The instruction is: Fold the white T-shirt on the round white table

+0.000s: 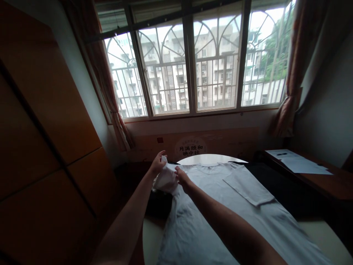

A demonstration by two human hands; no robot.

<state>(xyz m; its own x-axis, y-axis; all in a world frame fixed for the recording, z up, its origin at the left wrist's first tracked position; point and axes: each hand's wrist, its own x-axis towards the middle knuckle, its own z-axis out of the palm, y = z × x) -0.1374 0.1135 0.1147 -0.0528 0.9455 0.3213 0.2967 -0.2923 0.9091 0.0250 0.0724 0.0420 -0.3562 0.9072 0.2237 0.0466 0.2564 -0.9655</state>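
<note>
A white T-shirt [209,209] lies spread over a round white table, its neckline toward the window. Its right sleeve [249,184] is folded inward onto the body. My left hand [158,163] pinches the outer end of the left sleeve [167,178], lifting it off the table. Close to the sleeve's inner side, near the shoulder, my right hand [182,176] grips the same cloth with bent fingers. Dark cloth [160,202] shows under the raised sleeve, and more black cloth [278,187] lies beyond the shirt on the right.
The table's pale rim [321,233] shows at the lower right. A wooden desk [303,180] with white papers [299,162] stands at the right. Tall wooden cabinets [46,129] rise on the left. Ahead are a barred window [190,70] and tied curtains [292,92].
</note>
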